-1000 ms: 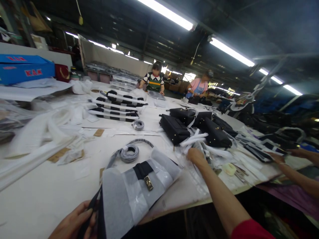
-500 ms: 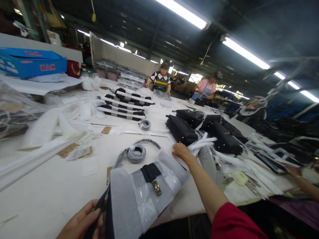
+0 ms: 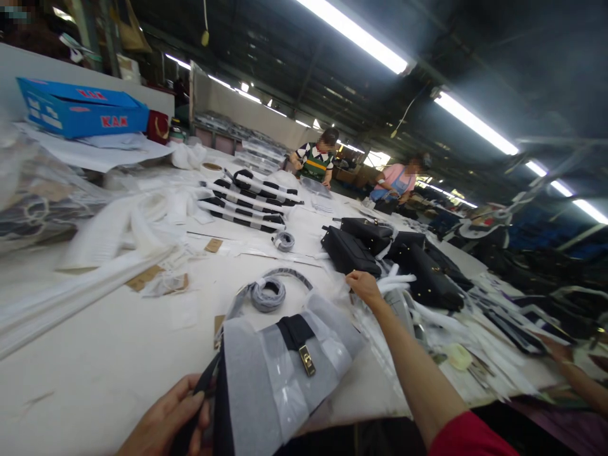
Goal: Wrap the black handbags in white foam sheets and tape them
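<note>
A handbag (image 3: 266,373) wrapped in pale grey tissue and clear tape lies at the table's near edge, its black flap and gold lock showing. At its left side, my left hand (image 3: 173,415) is closed on a black strap (image 3: 205,378). Beyond the bag's right end, my right hand (image 3: 365,288) is pinched shut on thin clear plastic film (image 3: 373,329), which trails down toward the near edge. The bag's wrapped handle (image 3: 289,272) arches behind it, around a coiled grey-wrapped strap (image 3: 267,295).
Black bags (image 3: 349,250) are grouped beyond my right hand. Striped wrapped bundles (image 3: 251,206) and a smaller coil (image 3: 284,240) lie farther back. White foam strips (image 3: 95,278) and a blue box (image 3: 85,111) are left. A co-worker's hand (image 3: 555,348) is right; two people stand across the table.
My right hand has moved slightly right and away from the bag, and more clear film shows beneath it. My left hand keeps its hold on the strap. The whole view has shifted a little.
</note>
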Available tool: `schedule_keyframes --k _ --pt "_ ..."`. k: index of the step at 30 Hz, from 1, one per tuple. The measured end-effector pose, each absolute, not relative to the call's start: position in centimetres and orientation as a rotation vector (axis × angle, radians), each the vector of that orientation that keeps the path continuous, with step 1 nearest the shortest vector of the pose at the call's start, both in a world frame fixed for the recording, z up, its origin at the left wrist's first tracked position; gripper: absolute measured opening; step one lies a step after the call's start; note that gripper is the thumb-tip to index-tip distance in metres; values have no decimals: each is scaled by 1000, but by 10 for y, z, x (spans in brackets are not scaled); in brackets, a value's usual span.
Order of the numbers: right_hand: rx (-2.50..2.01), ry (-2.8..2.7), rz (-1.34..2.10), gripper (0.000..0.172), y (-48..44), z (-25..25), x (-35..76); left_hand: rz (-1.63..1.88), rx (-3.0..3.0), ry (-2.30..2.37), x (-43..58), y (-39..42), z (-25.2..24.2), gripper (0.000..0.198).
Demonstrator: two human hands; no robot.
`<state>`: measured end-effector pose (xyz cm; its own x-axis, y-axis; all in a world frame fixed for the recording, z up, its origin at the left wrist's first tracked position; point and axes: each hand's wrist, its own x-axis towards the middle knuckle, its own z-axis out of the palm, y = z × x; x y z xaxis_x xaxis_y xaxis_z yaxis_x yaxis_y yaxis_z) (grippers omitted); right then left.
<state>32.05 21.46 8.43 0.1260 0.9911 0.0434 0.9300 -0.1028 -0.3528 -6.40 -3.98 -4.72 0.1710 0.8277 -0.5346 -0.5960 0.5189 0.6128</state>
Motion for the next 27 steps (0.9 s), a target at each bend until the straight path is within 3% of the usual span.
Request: schedule_keyframes --k 12,16,19,23,27 --pt "-1438 -1424 1046 22 139 143 297 1179 509 1126 -62 -39 -28 49" --pt "-1205 -1388 1359 28 80 146 254 1205 727 1306 -59 -52 -10 60" --pt "-1203 -1612 1342 22 31 139 220 1214 998 1425 -52 -71 7 55" --pt "-1207 -1850 1209 19 -28 117 178 1461 1216 1511 -45 -101 29 31" --pt "-1184 -2115 891 15 -74 87 141 1302 1212 1335 -49 -125 40 41"
